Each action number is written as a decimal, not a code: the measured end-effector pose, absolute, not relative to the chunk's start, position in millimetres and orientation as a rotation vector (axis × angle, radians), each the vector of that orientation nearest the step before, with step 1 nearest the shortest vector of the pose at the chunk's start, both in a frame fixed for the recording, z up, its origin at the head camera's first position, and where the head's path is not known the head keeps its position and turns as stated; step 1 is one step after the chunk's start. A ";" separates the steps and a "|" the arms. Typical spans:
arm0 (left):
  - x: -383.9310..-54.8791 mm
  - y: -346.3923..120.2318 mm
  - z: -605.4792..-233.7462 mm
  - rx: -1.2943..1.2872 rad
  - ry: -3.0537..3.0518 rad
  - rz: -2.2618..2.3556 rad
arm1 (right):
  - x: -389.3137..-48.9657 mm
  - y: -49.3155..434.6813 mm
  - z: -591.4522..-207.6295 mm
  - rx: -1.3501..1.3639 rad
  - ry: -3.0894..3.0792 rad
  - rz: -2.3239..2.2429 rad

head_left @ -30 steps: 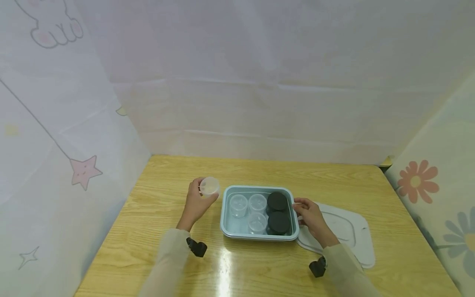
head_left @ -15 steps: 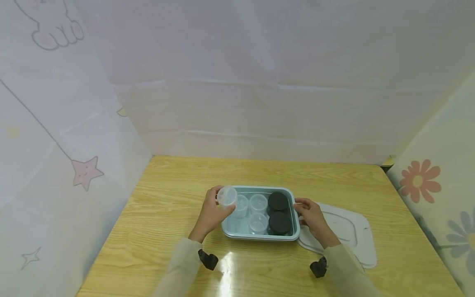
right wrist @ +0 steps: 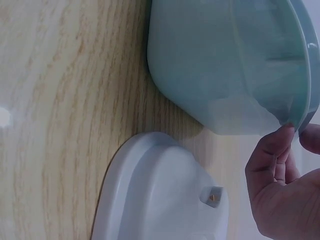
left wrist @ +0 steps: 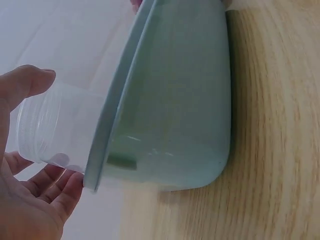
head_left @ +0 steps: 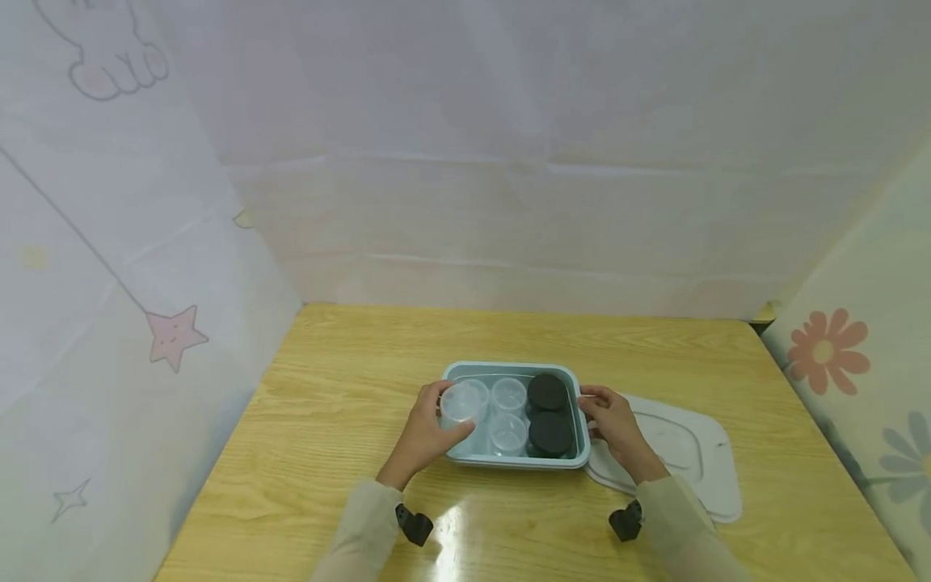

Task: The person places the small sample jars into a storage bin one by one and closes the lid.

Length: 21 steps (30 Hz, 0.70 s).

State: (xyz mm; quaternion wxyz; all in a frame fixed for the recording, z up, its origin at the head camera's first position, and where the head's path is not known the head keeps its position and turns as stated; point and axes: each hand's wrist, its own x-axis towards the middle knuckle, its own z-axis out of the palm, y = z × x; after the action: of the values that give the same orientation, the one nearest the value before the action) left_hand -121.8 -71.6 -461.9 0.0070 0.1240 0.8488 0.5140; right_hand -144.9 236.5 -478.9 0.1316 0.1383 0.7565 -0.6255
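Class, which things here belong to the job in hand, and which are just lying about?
Seem part of the job:
pale tub
left hand, holding a clear cup at the tub's left end
right hand, gripping the tub
other clear cups and two dark-topped jars inside

Apparently just lying about:
white lid, untouched on the table
wall covering, backdrop

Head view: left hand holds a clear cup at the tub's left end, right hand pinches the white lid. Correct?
One error: the right hand pinches the tub at its rim, not the white lid, which lies on the table. The right wrist view shows it. The left hand does hold a clear cup at the tub's left end.
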 end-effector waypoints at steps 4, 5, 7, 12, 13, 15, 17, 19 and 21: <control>-119.2 -72.5 -464.4 0.398 2.687 1.581 | -145.1 236.2 -478.0 0.402 2.195 -1.816; -118.8 -72.9 -464.6 0.402 2.695 1.572 | -145.2 236.4 -477.8 0.402 2.195 -1.815; -118.5 -73.9 -465.6 0.410 2.713 1.542 | -145.1 236.6 -477.5 0.404 2.194 -1.817; -118.7 -76.1 -468.4 0.425 2.745 1.453 | -145.2 236.9 -477.7 0.406 2.187 -1.820; -118.6 -76.4 -468.8 0.434 2.752 1.436 | -145.4 236.8 -477.9 0.408 2.185 -1.822; -118.2 -77.1 -468.8 0.449 2.762 1.412 | -145.8 236.8 -478.3 0.410 2.183 -1.821; -118.4 -77.8 -470.0 0.473 2.776 1.386 | -146.0 236.6 -478.4 0.414 2.181 -1.821; -118.4 -78.4 -470.9 0.481 2.780 1.372 | -146.1 236.6 -478.6 0.419 2.180 -1.824; -118.7 -78.8 -472.6 0.484 2.786 1.350 | -145.8 236.5 -478.5 0.414 2.179 -1.831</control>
State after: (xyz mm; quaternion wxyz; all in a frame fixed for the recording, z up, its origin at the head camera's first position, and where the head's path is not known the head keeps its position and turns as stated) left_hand -118.7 -78.8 -472.6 0.0041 0.1545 0.8891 0.4309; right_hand -145.8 236.5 -478.5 0.1326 0.1426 0.7509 -0.6310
